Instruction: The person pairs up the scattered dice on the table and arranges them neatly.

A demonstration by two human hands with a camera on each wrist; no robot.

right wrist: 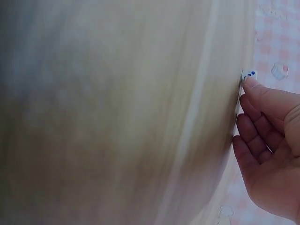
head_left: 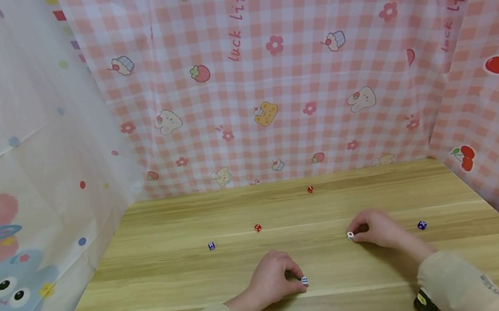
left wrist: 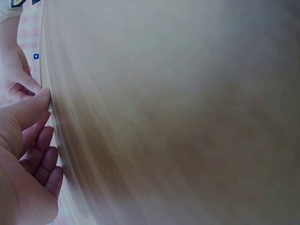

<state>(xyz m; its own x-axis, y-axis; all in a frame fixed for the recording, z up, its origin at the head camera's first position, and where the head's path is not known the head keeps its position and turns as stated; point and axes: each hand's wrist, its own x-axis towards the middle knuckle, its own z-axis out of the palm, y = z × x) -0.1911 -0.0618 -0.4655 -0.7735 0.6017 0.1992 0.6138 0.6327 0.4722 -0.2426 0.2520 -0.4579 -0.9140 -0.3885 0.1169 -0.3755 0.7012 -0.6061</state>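
Note:
My left hand [head_left: 273, 278] pinches a white die [head_left: 305, 281] between thumb and index finger, low over the wooden table. The die's face toward the camera carries dark pips. In the left wrist view that die is hidden behind the fingers. Farther back and to the right, my right hand [head_left: 380, 230] holds another white die [head_left: 350, 235] by thumb and fingertip, with a red pip visible on top. In the right wrist view blue pips show on this die [right wrist: 253, 73], and the other fingers curl loosely beside the table surface.
Two red dice [head_left: 258, 228] lie on the wooden table [head_left: 164, 298], one near its back edge. A blue die [head_left: 211, 246] sits to the left, another blue die [head_left: 422, 225] right of my right hand. Patterned cloth [head_left: 243, 100] hangs at the back and sides.

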